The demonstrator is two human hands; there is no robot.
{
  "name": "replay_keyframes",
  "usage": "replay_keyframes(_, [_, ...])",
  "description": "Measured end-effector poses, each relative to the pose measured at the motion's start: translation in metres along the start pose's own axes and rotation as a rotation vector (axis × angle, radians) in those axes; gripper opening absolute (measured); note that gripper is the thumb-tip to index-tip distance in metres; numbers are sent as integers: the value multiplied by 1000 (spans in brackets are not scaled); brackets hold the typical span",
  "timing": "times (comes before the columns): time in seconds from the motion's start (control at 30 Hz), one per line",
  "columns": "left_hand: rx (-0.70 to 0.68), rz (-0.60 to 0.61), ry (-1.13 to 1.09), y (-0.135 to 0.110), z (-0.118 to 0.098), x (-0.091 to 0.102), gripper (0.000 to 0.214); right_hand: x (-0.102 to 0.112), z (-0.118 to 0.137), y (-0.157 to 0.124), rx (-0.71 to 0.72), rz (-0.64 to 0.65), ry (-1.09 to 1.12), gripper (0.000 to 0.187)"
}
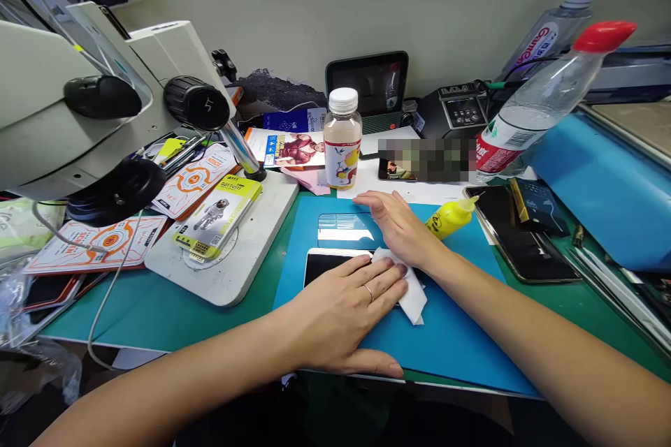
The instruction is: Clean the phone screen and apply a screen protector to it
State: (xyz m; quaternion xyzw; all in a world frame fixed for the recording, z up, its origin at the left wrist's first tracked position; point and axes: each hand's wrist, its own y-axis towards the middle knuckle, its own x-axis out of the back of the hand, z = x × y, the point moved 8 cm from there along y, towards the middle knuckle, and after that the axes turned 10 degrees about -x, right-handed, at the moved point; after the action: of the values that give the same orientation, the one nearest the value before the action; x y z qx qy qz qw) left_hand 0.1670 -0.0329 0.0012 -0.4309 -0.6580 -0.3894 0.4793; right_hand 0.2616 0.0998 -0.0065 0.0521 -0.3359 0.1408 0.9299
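Observation:
A black phone [330,267] lies flat on the blue mat [456,335] in front of me. My left hand [343,314] lies flat over its near end, fingers stretched out, pressing a white wipe [412,297] onto the screen. My right hand [401,227] rests flat across the phone's right end, fingers spread toward a clear glass screen protector [343,229] lying just behind the phone. Most of the phone's right half is hidden under both hands.
A microscope [105,105] on a white base [235,265] stands at left with packaged cards. A small bottle [342,140], a yellow dropper bottle [451,218], a tilted water bottle [545,98], another dark phone [518,237] and a rolled blue mat [597,181] lie around.

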Motion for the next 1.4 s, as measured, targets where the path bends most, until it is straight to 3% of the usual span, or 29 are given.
replay_keyframes(0.33, [198,12,206,-83,6,0,85,0,-2,3,-7,15,17,95])
replay_keyframes(0.5, [337,-40,224,-103,14,5,79,0,-2,2,-15,17,15,95])
replay_keyframes(0.73, [398,-3,130,-75,15,4,86,0,-1,2,-13,10,11,95])
replay_keyframes(0.97, [441,-86,18,-16,6,-4,101,0,-2,2,-14,-3,11,97])
replay_keyframes(1.13, [454,-163,74,24,-12,-12,102,1,-1,1,-12,4,13,95])
replay_keyframes(1.4, [489,-225,244,20,-42,-24,95,1,-1,1,-10,7,18,95])
